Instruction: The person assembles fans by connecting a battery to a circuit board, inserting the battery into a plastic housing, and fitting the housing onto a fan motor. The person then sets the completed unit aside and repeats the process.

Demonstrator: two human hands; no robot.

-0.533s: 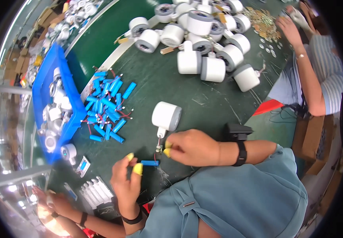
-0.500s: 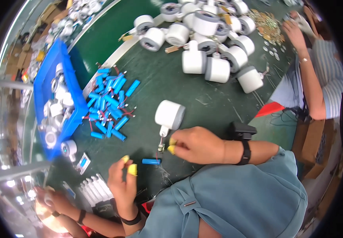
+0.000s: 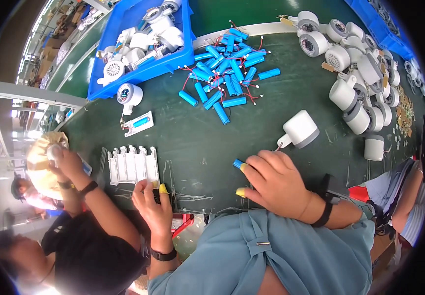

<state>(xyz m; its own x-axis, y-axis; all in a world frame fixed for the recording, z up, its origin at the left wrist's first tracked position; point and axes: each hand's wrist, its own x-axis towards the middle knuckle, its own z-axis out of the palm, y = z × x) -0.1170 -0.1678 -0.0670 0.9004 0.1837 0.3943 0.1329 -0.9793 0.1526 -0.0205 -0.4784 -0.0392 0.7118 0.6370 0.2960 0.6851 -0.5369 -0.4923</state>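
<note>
A blue cylindrical battery [image 3: 238,163] lies on the green table, one end showing past my right hand's fingers. My right hand [image 3: 278,184] is over it, yellow-covered thumb and forefinger apart, the other fingers curled. Just beyond is a white, grey-rimmed round housing with a short neck [image 3: 301,129]; a thin wire at its neck runs toward my right hand. My left hand [image 3: 154,209] is at the near edge of a row of white plastic handle shells [image 3: 133,166]. Its yellow-tipped thumb stands apart from the forefinger, and I see nothing held there.
Wired blue batteries [image 3: 232,69] lie heaped at the back. A blue bin [image 3: 180,60] of white housings stands back left, near a shell with a battery [image 3: 138,123]. More housings [image 3: 357,93] are piled at right. A co-worker's arm [image 3: 104,209] is at left, another person's [image 3: 409,196] at right.
The view has swung left. My left hand has come to the handle shells. My right hand has moved from the wire end at the housing's neck to over the battery.
</note>
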